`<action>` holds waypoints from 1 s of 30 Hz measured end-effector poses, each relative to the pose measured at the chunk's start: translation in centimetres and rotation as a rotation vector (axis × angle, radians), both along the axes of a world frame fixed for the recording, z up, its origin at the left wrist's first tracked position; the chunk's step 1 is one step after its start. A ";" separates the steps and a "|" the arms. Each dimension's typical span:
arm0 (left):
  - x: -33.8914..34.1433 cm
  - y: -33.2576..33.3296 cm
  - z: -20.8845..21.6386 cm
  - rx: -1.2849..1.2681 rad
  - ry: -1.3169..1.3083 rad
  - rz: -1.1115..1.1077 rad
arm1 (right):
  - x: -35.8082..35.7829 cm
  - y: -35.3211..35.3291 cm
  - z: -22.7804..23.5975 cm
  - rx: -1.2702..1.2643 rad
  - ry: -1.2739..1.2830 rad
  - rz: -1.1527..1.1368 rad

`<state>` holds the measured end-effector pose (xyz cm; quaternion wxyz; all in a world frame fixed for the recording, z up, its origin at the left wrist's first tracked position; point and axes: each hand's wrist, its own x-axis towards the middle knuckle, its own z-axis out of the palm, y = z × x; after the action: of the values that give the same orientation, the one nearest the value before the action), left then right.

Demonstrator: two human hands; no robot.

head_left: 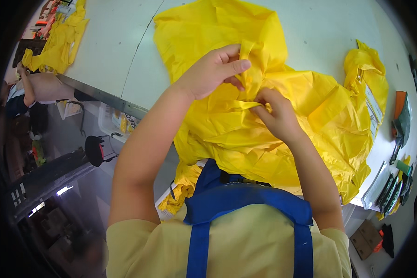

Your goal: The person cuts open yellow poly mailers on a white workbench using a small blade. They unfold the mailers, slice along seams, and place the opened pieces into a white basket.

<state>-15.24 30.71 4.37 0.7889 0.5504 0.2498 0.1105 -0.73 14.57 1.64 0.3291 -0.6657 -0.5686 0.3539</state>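
Observation:
Thin, shiny yellow cloth [208,28] lies crumpled in front of me, spread over the white table and hanging down toward my lap. My left hand [213,72] is at its middle, fingers curled around a raised fold with the thumb lying along the front. Slightly lower and to the right, my right hand [278,115] pinches a narrow strip of the same cloth between thumb and fingers. The two hands are close together, and the fold runs between them. Some fingertips are hidden behind the cloth.
More yellow cloth [366,69] with a white label lies at the right. Flat packets [388,192] sit near the right edge. A table edge [102,97] runs along the left, beside a white bin [107,121]. Another person [21,99] works by yellow cloth [65,44] at far left.

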 end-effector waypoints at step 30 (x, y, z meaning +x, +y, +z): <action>-0.6 -5.5 -2.6 -0.017 0.148 0.128 | -4.3 -3.2 4.1 -0.024 -0.811 0.231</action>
<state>-15.83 25.17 1.77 0.7643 0.5332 0.3432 0.1176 -5.05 11.40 5.79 0.0292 -0.6869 -0.7186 0.1045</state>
